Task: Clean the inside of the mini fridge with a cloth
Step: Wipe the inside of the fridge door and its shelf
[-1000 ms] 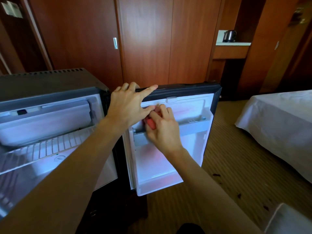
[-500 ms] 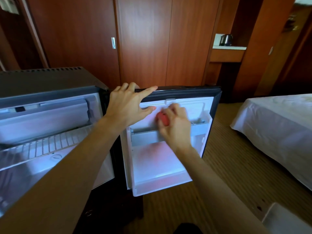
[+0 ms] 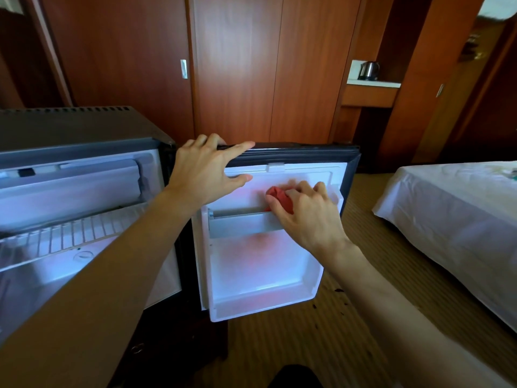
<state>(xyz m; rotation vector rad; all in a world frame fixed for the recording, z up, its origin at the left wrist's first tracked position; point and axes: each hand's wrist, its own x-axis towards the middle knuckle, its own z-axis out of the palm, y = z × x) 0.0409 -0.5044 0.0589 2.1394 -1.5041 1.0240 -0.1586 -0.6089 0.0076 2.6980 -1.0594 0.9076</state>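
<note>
The mini fridge (image 3: pixel 70 127) stands at the left with its door (image 3: pixel 263 264) swung wide, white inner liner facing me. My left hand (image 3: pixel 207 172) grips the top edge of the door near the hinge, fingers curled over it. My right hand (image 3: pixel 305 214) presses a bunched red cloth (image 3: pixel 279 200) against the upper door liner, just above the grey door shelf rail (image 3: pixel 240 222). Most of the cloth is hidden under my fingers. Inside the fridge a white wire shelf (image 3: pixel 70 233) and a freezer flap (image 3: pixel 70 189) show.
A bed with a white sheet (image 3: pixel 453 219) lies to the right. Wooden wardrobe doors (image 3: pixel 235 68) stand behind the fridge. A kettle (image 3: pixel 369 70) sits in a niche at the back right. Striped carpet (image 3: pixel 293 340) with dark specks runs under the door.
My right hand has slid the red cloth rightwards along the upper door liner, from beside my left hand toward the door's free edge. My left hand has stayed on the door's top edge.
</note>
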